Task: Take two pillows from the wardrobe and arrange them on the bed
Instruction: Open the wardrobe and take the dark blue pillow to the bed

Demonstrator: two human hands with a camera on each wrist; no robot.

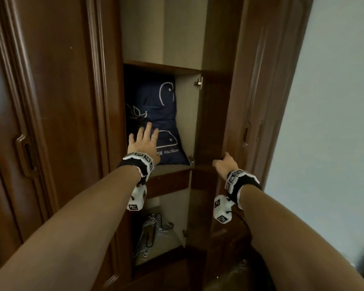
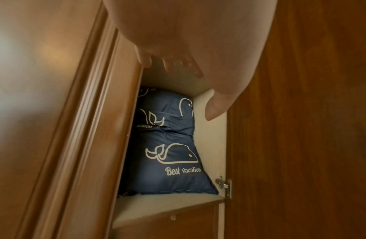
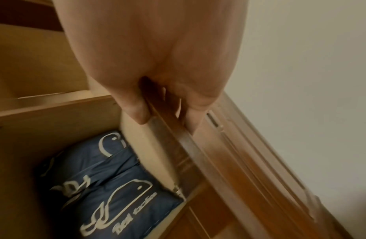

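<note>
Left hand [image 1: 143, 141], fingers spread and holding nothing, is reaching toward navy pillows [image 1: 156, 114] standing upright, long axis vertical, on the wardrobe's middle shelf [image 1: 168, 168]. Right hand [image 1: 225, 164] is gripping the open door's [image 1: 216, 114] edge.

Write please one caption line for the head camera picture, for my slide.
Left hand reaches open toward stacked navy whale-print pillows in the wardrobe while the right hand holds the open door.

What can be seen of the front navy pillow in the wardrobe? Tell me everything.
The front navy pillow is soft, creased dark blue fabric with white outline whales and the words "Best vacation". It stands upright on the middle shelf, leaning against another matching pillow behind it. The left hand reaches toward it with spread fingers; contact cannot be told.
</note>
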